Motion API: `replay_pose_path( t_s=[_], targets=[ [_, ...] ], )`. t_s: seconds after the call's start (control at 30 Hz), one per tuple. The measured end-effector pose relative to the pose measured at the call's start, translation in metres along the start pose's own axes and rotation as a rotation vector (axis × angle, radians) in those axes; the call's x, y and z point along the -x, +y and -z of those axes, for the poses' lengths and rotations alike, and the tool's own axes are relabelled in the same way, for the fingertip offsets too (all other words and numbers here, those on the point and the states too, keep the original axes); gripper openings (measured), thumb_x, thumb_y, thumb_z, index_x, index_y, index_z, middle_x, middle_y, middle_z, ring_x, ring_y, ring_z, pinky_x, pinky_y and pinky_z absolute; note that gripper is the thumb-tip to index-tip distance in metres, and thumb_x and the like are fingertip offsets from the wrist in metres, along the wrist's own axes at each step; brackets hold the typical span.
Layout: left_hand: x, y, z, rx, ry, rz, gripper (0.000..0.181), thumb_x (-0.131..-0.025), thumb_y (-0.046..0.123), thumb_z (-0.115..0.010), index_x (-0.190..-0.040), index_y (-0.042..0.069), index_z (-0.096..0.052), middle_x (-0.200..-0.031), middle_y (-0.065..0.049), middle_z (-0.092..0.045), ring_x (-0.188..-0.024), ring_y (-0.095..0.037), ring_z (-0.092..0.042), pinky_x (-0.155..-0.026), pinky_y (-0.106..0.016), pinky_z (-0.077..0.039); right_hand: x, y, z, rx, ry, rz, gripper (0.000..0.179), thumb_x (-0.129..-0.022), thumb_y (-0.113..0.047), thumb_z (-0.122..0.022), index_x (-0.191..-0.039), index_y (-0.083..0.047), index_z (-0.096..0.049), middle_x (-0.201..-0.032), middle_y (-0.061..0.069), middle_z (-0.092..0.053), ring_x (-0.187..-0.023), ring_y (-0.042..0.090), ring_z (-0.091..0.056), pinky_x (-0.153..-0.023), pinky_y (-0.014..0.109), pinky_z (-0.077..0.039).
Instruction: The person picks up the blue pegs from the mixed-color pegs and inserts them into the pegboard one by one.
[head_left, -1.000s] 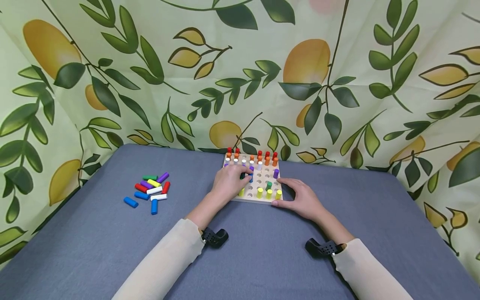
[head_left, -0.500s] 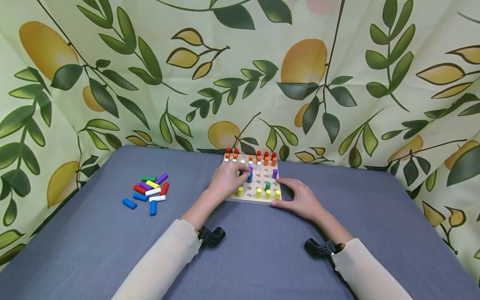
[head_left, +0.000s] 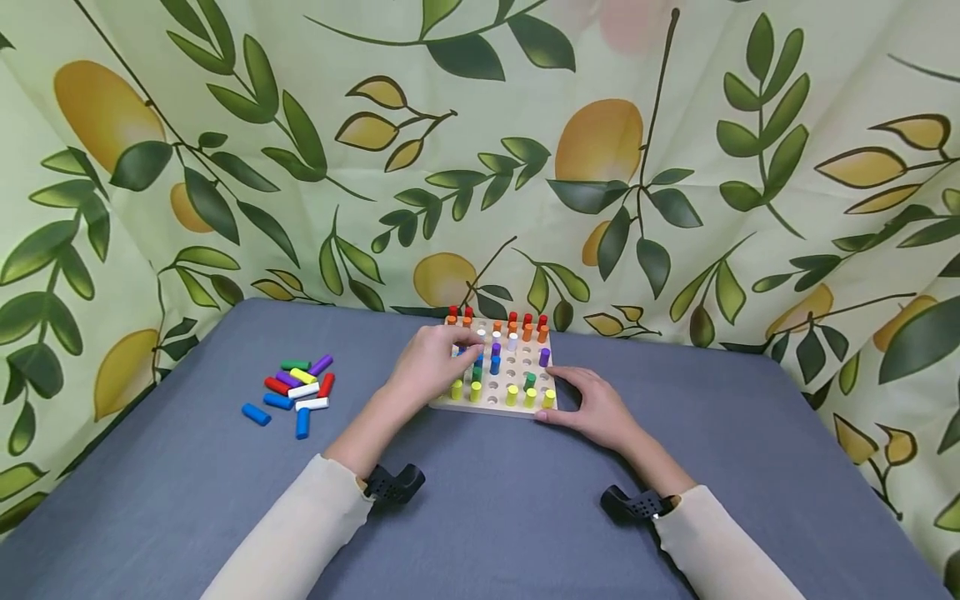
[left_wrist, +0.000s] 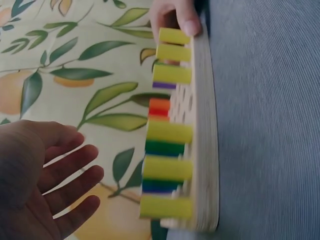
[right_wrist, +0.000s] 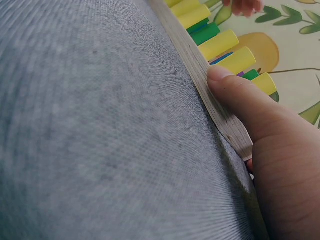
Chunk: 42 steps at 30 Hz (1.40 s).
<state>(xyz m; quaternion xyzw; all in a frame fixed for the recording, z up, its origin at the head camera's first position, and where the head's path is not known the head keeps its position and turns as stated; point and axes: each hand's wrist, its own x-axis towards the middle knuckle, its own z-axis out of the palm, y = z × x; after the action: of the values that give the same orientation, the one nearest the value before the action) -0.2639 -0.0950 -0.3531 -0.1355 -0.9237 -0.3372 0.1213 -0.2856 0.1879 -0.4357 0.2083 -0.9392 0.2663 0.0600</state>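
A wooden pegboard point(head_left: 491, 408) lies flat near the middle of the table, with colored pegs standing in rows: red, orange, white, purple, blue, green and yellow. Over its left side is my left hand point(head_left: 427, 365); the left wrist view shows its fingers point(left_wrist: 82, 167) loosely bent, apart from the pegs, and holding nothing. A blue peg point(head_left: 495, 365) stands upright to the right of those fingertips. My right hand point(head_left: 597, 410) holds the board's front right corner, thumb point(right_wrist: 222, 80) against the front edge and fingers along the right side. The left hand hides some left-side pegs.
A loose pile of pegs lies to the left of the board, including a white peg point(head_left: 303, 390), a green peg point(head_left: 295, 365) and a blue peg point(head_left: 256, 414). A grey-blue cloth point(head_left: 480, 508) covers the table. Behind hangs a leaf-patterned curtain point(head_left: 480, 108).
My left hand has drawn left from the blue peg, which stands upright in the board. More left-side pegs are uncovered. My right hand keeps its hold on the corner; the head view shifted slightly.
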Motion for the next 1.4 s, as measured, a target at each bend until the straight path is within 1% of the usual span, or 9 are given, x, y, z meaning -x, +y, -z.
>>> replay_pose_path(
  t_s=[0.13, 0.2, 0.3, 0.4, 0.6, 0.77, 1.13, 1.27, 1.4],
  targets=[
    [0.008, -0.009, 0.015, -0.021, -0.009, 0.017, 0.02, -0.097, 0.025, -0.068, -0.112, 0.016, -0.079, -0.098, 0.0, -0.077, -0.066, -0.015, -0.049, -0.057, -0.027, -0.035, -0.001, -0.001, 0.0, 0.0, 0.0, 0.002, 0.081, -0.078, -0.06, -0.08, -0.144, -0.019, -0.057, -0.146, 0.01, -0.059, -0.138, 0.035, -0.05, -0.112, 0.062, -0.039],
    [0.013, -0.014, 0.024, -0.048, -0.014, 0.013, 0.02, -0.097, 0.024, -0.068, -0.112, 0.015, -0.078, -0.1, -0.001, -0.077, -0.071, -0.015, -0.056, -0.06, -0.028, -0.042, -0.002, -0.001, 0.0, 0.006, -0.003, 0.0, 0.081, -0.078, -0.061, -0.079, -0.144, -0.019, -0.057, -0.146, 0.01, -0.059, -0.138, 0.035, -0.05, -0.112, 0.062, -0.039],
    [0.023, -0.022, 0.036, -0.111, -0.031, -0.013, 0.021, -0.097, 0.024, -0.069, -0.112, 0.013, -0.078, -0.104, -0.003, -0.078, -0.087, -0.018, -0.069, -0.073, -0.035, -0.055, -0.001, -0.002, 0.0, 0.005, -0.007, 0.0, 0.081, -0.078, -0.062, -0.078, -0.144, -0.019, -0.057, -0.146, 0.011, -0.059, -0.138, 0.035, -0.05, -0.112, 0.062, -0.039],
    [0.032, -0.033, 0.048, -0.186, -0.027, -0.062, 0.019, -0.096, 0.023, -0.07, -0.109, 0.012, -0.078, -0.107, -0.004, -0.078, -0.102, -0.022, -0.072, -0.086, -0.042, -0.059, 0.0, -0.002, 0.002, 0.002, -0.001, -0.002, 0.081, -0.078, -0.06, -0.079, -0.143, -0.018, -0.057, -0.146, 0.012, -0.059, -0.138, 0.036, -0.05, -0.112, 0.063, -0.039],
    [0.06, -0.065, 0.067, -0.236, 0.027, -0.132, 0.016, -0.095, 0.021, -0.071, -0.105, 0.011, -0.079, -0.104, -0.004, -0.078, -0.1, -0.024, -0.073, -0.087, -0.047, -0.059, 0.002, 0.001, 0.003, 0.014, 0.006, -0.008, 0.08, -0.078, -0.059, -0.08, -0.143, -0.019, -0.057, -0.146, 0.012, -0.059, -0.138, 0.035, -0.05, -0.112, 0.063, -0.039],
    [0.089, -0.095, 0.08, -0.218, 0.073, -0.139, 0.014, -0.093, 0.016, -0.072, -0.104, 0.012, -0.079, -0.102, -0.002, -0.078, -0.096, -0.023, -0.073, -0.082, -0.045, -0.058, -0.002, -0.002, 0.001, 0.008, -0.012, -0.016, 0.082, -0.078, -0.063, -0.078, -0.145, -0.02, -0.056, -0.147, 0.01, -0.058, -0.139, 0.034, -0.05, -0.112, 0.062, -0.039],
    [0.128, -0.129, 0.091, -0.155, 0.16, -0.13, 0.018, -0.083, 0.016, -0.083, -0.099, 0.022, -0.079, -0.096, 0.007, -0.078, -0.084, -0.01, -0.068, -0.072, -0.032, -0.055, -0.002, -0.001, 0.001, 0.005, -0.013, -0.011, 0.081, -0.078, -0.061, -0.079, -0.144, -0.019, -0.057, -0.146, 0.011, -0.058, -0.138, 0.035, -0.05, -0.112, 0.062, -0.039],
    [0.138, -0.138, 0.092, -0.156, 0.168, -0.122, 0.021, -0.08, 0.018, -0.085, -0.1, 0.024, -0.079, -0.099, 0.009, -0.078, -0.097, -0.003, -0.068, -0.081, -0.018, -0.054, -0.002, -0.001, 0.001, 0.0, -0.015, -0.009, 0.081, -0.079, -0.061, -0.079, -0.144, -0.019, -0.056, -0.147, 0.011, -0.058, -0.139, 0.035, -0.05, -0.112, 0.063, -0.039],
    [0.146, -0.146, 0.093, -0.11, 0.165, -0.123, 0.029, -0.076, 0.017, -0.088, -0.103, 0.023, -0.079, -0.1, 0.009, -0.078, -0.102, 0.011, -0.06, -0.088, -0.006, -0.042, -0.002, -0.001, 0.0, -0.005, -0.01, -0.008, 0.08, -0.079, -0.06, -0.079, -0.144, -0.019, -0.057, -0.147, 0.011, -0.058, -0.139, 0.035, -0.05, -0.112, 0.063, -0.039]
  ],
)
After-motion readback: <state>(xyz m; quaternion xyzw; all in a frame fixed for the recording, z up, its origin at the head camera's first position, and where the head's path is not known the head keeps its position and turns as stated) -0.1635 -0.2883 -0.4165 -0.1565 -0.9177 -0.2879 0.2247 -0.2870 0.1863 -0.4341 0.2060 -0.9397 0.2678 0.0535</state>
